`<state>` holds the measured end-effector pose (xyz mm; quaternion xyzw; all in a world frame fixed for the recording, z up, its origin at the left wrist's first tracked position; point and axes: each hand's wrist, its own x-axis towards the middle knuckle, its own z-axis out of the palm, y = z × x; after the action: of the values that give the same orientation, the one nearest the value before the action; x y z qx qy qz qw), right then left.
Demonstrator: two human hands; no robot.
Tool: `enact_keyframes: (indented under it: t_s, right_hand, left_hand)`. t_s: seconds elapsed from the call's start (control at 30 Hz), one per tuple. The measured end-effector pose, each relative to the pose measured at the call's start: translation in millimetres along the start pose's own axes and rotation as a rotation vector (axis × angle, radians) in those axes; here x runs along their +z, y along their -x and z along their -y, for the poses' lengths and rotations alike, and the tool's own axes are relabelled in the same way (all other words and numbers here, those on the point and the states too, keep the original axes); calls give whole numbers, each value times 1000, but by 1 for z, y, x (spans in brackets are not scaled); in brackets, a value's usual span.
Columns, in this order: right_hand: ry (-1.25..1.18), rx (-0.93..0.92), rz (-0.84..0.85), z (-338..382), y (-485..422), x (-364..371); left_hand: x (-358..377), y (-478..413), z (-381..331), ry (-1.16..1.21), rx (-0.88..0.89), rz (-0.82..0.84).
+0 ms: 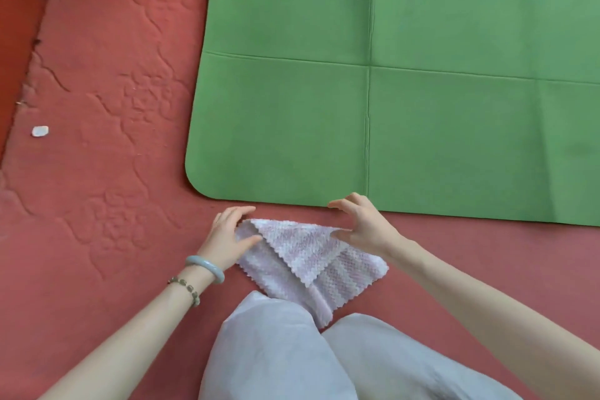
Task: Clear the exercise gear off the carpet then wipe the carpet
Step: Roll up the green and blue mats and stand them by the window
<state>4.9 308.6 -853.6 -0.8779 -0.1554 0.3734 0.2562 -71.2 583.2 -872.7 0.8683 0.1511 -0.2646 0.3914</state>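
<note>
A pale pink-and-white checked cloth [308,261] lies on the red carpet [107,156] just in front of my knees, with one corner folded over into a triangle. My left hand [227,234] pinches the cloth's left corner between thumb and fingers. My right hand [360,224] holds the cloth's right corner, its fingers spread and raised above the carpet. A green exercise mat [406,81] with fold creases lies flat on the carpet just beyond both hands.
A small white scrap [40,131] lies on the carpet at the left. A darker red strip [16,42] borders the carpet's left edge. My knees in light grey trousers [292,360] fill the bottom centre.
</note>
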Motion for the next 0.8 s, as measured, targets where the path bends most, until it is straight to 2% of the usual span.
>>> enact_keyframes:
  t_s: [0.2,0.3,0.43,0.63,0.8]
  right_hand:
    - [115,-45,0,-13,-5,20]
    - [73,-20,28,-12,-3,17]
    - [-202,70,60,-19,8,-2]
    - [-450,167,-245,-44,52,-49]
    - [-581,242,-503,-65,100,-84]
  left_hand:
    - [7,-15,0,-283,233,10]
    - [4,-16,-17,-253,254,78]
    - [-1,-17,-44,-95,216,162]
    - [2,-25,-114,51,314,124]
    - [24,-25,-187,82,455,197]
